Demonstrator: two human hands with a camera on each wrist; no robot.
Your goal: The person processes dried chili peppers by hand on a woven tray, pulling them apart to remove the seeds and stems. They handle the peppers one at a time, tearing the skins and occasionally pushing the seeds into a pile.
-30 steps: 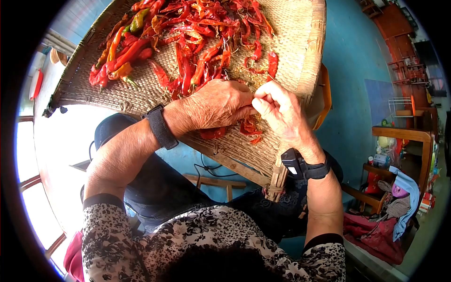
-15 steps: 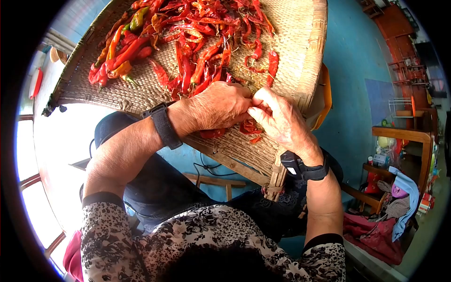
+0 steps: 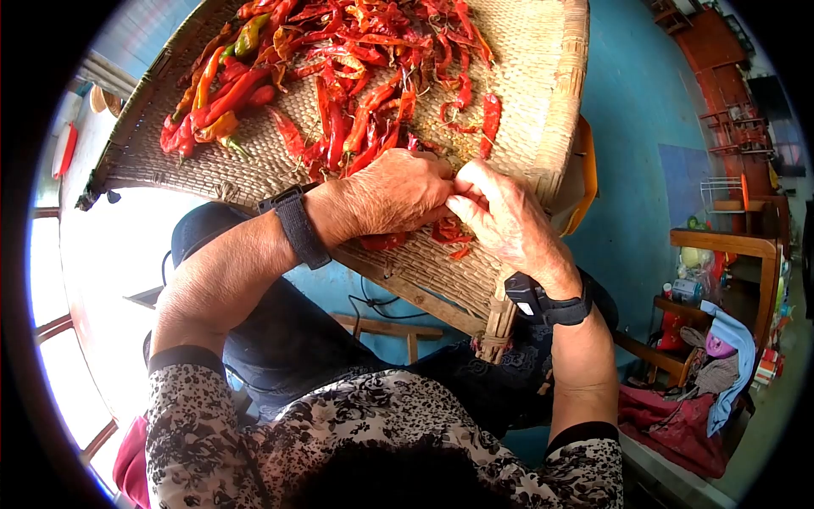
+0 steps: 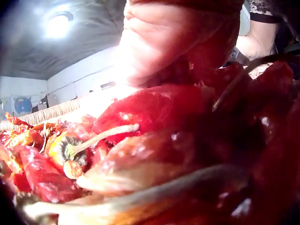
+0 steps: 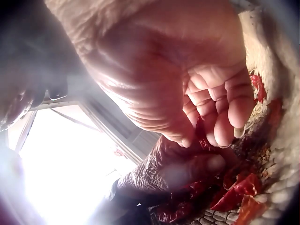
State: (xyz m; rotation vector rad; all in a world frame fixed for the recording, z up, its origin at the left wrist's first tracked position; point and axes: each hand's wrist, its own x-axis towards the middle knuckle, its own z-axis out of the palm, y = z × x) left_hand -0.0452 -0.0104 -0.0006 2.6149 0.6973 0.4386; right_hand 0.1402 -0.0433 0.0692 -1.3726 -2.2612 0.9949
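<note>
A red chili piece (image 5: 203, 139) is pinched in the curled right hand (image 3: 513, 219) and apparently gripped by the bent left hand (image 3: 394, 191), though that grip is mostly hidden. The piece is held over the woven tray (image 3: 530, 93), near the heaped peppers (image 3: 336, 127).

1. No word, brand, number or sign can be read in any view.
2. The black box (image 3: 519, 289) on the person's right wrist bears a pale patch (image 3: 527, 308), its markings illegible.
3. The bluish container (image 3: 686, 291) shows too small to read.
</note>
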